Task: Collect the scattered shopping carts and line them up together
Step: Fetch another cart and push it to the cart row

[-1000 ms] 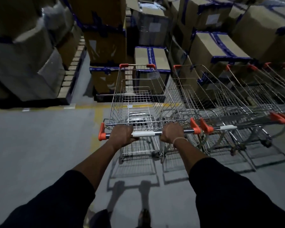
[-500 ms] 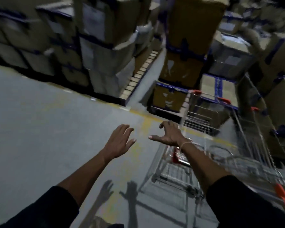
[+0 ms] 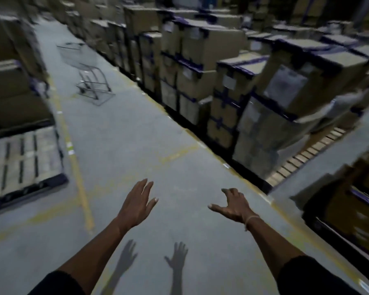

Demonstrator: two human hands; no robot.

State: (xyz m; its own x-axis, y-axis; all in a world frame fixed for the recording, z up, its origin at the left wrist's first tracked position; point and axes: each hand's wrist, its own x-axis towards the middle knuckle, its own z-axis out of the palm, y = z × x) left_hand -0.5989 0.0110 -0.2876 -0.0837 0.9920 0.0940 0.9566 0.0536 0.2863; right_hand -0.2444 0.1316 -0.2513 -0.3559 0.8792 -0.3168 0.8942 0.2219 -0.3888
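Observation:
A lone wire shopping cart [image 3: 85, 69] stands far down the aisle at the upper left, blurred, on the grey floor. My left hand [image 3: 137, 204] hangs in front of me over the floor, fingers spread, holding nothing. My right hand [image 3: 232, 206] is beside it to the right, also spread and empty, a thin band at its wrist. Both hands are far from the cart. The row of carts seen earlier is out of view.
Stacked cardboard boxes [image 3: 211, 67] with blue tape line the right side of the aisle on pallets. More boxes [image 3: 11, 81] and a bare wooden pallet [image 3: 24, 160] sit on the left. Yellow floor lines [image 3: 79, 179] mark the grey aisle.
Both hands let go of the cart handle and came away spread. The view swung left, off the lined-up carts, and now looks down the aisle at a distant single cart.

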